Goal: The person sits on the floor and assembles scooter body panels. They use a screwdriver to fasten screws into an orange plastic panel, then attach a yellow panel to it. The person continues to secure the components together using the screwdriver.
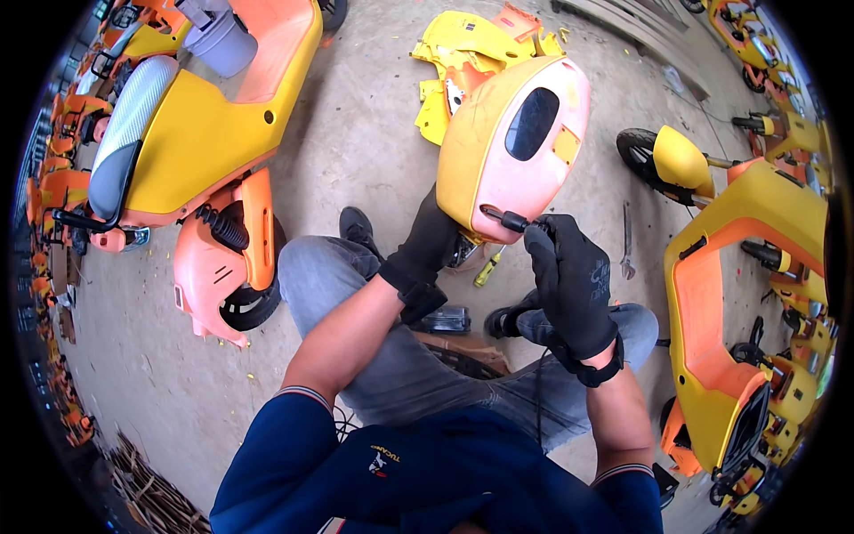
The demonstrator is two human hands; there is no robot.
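A yellow-and-pink scooter front housing [485, 151] with a dark oval window [532, 125] is tilted up before me. My left hand [431, 236], in a black glove, is closed on its lower left edge; the fingertips are partly hidden behind it. Against the housing's lower pink face lies a short black cylindrical piece [509, 219], by a small slot. My right hand [574, 289], also gloved in black, pinches the right end of that piece. A thin black cable [539, 392] hangs below the right hand over my lap.
A yellow-handled screwdriver [487, 270] and a wrench [627, 240] lie on the concrete floor. Yellow broken panels [467, 44] are piled beyond the housing. Yellow scooters stand at left [209, 133] and right [680, 347]. A grey bucket [221, 44] is at the upper left.
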